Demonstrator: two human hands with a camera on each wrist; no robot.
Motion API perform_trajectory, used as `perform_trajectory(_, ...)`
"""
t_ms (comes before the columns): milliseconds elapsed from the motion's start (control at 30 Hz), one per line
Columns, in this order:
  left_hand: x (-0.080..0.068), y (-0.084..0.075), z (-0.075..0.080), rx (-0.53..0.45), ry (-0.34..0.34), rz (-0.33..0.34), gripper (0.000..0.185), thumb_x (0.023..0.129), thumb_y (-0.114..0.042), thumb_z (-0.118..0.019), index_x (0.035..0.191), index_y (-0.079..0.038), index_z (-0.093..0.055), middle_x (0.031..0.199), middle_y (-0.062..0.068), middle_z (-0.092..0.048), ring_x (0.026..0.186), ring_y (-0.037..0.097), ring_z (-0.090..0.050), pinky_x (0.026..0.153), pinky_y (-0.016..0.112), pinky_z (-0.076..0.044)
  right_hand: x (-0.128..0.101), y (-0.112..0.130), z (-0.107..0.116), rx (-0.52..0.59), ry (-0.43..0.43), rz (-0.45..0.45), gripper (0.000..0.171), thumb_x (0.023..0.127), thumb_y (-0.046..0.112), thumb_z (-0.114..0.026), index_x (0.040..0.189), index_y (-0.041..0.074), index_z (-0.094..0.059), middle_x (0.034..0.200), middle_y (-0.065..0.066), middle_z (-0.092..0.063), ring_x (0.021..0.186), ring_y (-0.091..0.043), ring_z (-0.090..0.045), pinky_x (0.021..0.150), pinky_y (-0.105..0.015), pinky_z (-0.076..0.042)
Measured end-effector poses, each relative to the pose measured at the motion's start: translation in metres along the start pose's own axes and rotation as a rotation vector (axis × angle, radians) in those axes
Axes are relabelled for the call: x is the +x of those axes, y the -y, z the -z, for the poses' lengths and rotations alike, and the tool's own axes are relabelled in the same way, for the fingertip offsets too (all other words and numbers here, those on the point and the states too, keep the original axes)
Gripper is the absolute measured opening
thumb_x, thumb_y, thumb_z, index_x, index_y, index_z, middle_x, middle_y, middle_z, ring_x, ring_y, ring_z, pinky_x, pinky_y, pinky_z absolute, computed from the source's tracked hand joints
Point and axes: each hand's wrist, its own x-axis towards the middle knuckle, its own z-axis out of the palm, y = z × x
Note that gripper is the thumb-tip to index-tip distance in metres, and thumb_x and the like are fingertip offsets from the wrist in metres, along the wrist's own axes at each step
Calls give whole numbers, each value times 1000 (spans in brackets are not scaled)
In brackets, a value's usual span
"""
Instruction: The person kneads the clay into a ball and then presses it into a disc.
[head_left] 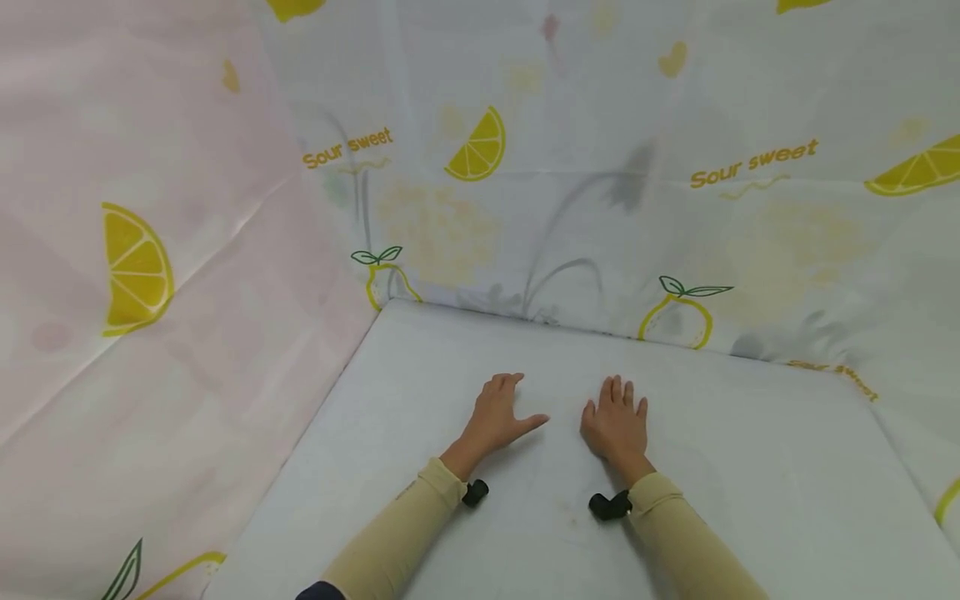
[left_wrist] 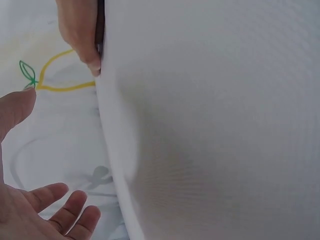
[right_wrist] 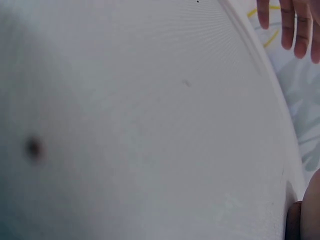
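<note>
My left hand (head_left: 498, 417) lies flat on the white table (head_left: 750, 475), fingers straight and together, thumb spread to the right. A short gap away, my right hand (head_left: 617, 421) rests palm down, fingers straight and pointing toward the back wall. Neither hand holds anything. In the left wrist view the left hand (left_wrist: 45, 210) shows relaxed fingers and a raised thumb beside the table edge (left_wrist: 107, 130). The right wrist view is mostly bare table (right_wrist: 150, 125), with straight fingers (right_wrist: 295, 25) in its top right corner. Both arms wear beige sleeves with a small black camera mount (head_left: 475, 492) at each wrist.
Cloth printed with lemons and "Sour sweet" (head_left: 753, 162) hangs as walls behind and to the right; a pink lemon-print cloth (head_left: 135, 267) closes the left side. The table's back left corner (head_left: 386, 307) meets these walls. A small dark spot (right_wrist: 33, 147) marks the tabletop.
</note>
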Motion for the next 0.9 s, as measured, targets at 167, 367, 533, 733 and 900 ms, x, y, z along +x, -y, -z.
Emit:
perform_trajectory(167, 1, 4, 2, 2, 13, 9, 87, 88, -52, -76, 151, -3, -43, 145, 19, -46, 134, 36, -44, 109, 50, -41, 2, 0, -1, -18, 4, -4, 64, 105, 24, -31, 158, -9, -19, 165, -28, -15, 153, -46, -6, 118, -67, -2)
perform_trajectory(367, 1, 9, 3, 12, 13, 13, 89, 88, -53, -76, 152, -3, -41, 144, 19, -46, 133, 36, -44, 109, 50, -40, 6, -1, -1, -23, 17, 2, 64, 105, 24, -30, 159, -7, -16, 165, -28, -13, 152, -47, -5, 117, -69, -1)
perform_trajectory(533, 1, 15, 4, 15, -1, 23, 89, 88, -51, -77, 153, -3, -40, 144, 19, -46, 132, 36, -44, 108, 50, -40, 8, -1, -1, -16, 21, 10, 64, 104, 24, -28, 159, -7, -16, 165, -29, -12, 152, -48, -4, 117, -69, 0)
perform_trajectory(733, 0, 19, 6, -3, 1, 23, 89, 88, -51, -77, 153, -3, -40, 145, 20, -45, 133, 38, -44, 108, 51, -40, 9, -1, -2, -15, 31, 2, 64, 104, 23, -28, 159, -7, -14, 165, -29, -10, 152, -48, -2, 117, -69, 1)
perform_trajectory(900, 2, 24, 8, 23, 4, 34, 90, 88, -52, -76, 154, -4, -39, 145, 20, -44, 134, 37, -43, 109, 50, -39, 12, -1, -2, -18, 17, 8, 64, 104, 23, -28, 159, -7, -15, 165, -29, -11, 152, -48, -3, 116, -70, 1)
